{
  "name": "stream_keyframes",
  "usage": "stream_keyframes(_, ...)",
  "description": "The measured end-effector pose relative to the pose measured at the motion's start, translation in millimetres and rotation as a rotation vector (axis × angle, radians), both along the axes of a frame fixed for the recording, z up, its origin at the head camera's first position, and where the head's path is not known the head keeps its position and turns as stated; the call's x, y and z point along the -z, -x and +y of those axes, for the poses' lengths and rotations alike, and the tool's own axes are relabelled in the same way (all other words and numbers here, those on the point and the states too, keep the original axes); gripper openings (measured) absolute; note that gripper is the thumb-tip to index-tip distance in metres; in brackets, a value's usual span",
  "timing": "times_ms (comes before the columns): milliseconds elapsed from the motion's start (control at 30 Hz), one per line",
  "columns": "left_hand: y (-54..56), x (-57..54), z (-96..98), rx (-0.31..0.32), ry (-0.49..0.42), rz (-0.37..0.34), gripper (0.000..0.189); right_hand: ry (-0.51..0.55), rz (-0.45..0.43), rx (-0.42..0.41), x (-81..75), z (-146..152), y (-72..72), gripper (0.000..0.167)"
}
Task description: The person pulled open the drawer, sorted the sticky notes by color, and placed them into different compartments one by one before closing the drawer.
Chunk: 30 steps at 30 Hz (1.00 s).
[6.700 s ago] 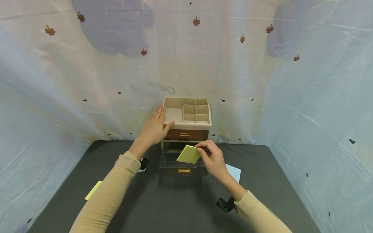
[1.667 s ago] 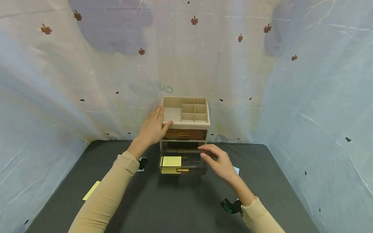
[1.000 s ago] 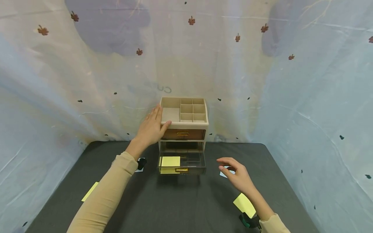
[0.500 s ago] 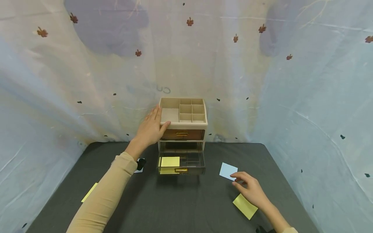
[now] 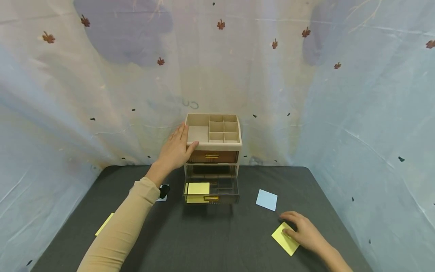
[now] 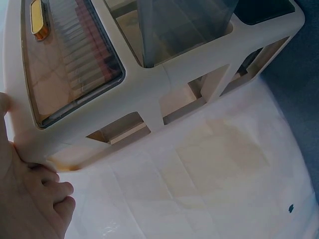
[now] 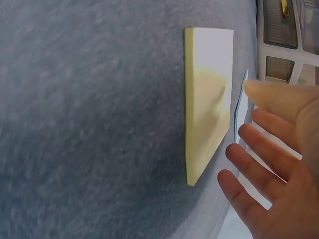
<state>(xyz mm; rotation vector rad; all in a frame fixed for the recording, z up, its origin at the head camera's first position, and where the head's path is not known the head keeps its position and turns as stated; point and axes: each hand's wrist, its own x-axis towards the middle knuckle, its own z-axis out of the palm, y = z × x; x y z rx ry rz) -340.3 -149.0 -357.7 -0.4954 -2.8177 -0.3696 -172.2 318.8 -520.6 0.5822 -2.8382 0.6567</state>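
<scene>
My left hand (image 5: 175, 149) rests on the left side of a cream desktop drawer organizer (image 5: 217, 145), its thumb over the top front edge. The left wrist view shows that hand (image 6: 32, 204) at a corner of the organizer's side. The organizer's lower, see-through drawer (image 5: 225, 187) is pulled out, and a yellow sticky note pad (image 5: 198, 188) lies in its left part. My right hand (image 5: 306, 233) hovers over another yellow sticky note pad (image 5: 284, 241) on the table. In the right wrist view the fingers (image 7: 269, 154) are spread loosely and apart from that pad (image 7: 209, 99).
A light blue note pad (image 5: 266, 200) lies right of the drawer, just beyond my right hand. At the left are a yellow pad (image 5: 103, 224), partly behind my sleeve, and a pale one (image 5: 163, 199) mostly hidden by the wrist. A patterned curtain (image 5: 272, 94) hangs behind the dark table.
The yellow sticky note pad that my right hand pinched now lies in the drawer. The right hand has moved right and nearer, over another yellow pad. My left hand stays on the organizer.
</scene>
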Motion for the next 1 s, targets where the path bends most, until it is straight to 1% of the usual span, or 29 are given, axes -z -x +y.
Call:
stream_keyframes(200, -0.3, -0.7, 0.1, -0.002, -0.005, -0.003, 0.090, -0.044, -0.107, -0.004, 0.9, 3.8, -2.5, 0.046)
stream_keyframes(333, -0.4, -0.5, 0.1, -0.001, -0.005, -0.003, 0.090, -0.065, -0.135, 0.004, 2.7, 3.6, -3.4, 0.050)
stream_keyframes(400, -0.5, -0.5, 0.0, -0.001, -0.003, -0.001, 0.090, -0.071, -0.124, -0.005, 3.5, 3.7, -3.4, 0.050)
stream_keyframes(633, -1.7, -1.9, 1.6, 0.001, 0.001, 0.012, 0.089, -0.084, -0.021, -0.067, 6.4, 5.6, -3.2, 0.048)
stream_keyframes(767, -2.1, -2.8, 2.1, 0.002, -0.002, 0.012, 0.089, -0.062, 0.019, -0.078, 7.8, 6.3, -2.2, 0.045)
stream_keyframes(933, -1.7, -1.9, 1.4, 0.000, 0.001, 0.011, 0.090, -0.030, 0.096, -0.127, 9.1, 7.3, -0.1, 0.044)
stream_keyframes(1000, -1.9, -1.3, 1.2, -0.002, 0.004, 0.009, 0.090, -0.014, 0.085, -0.147, 8.9, 8.0, 0.5, 0.043)
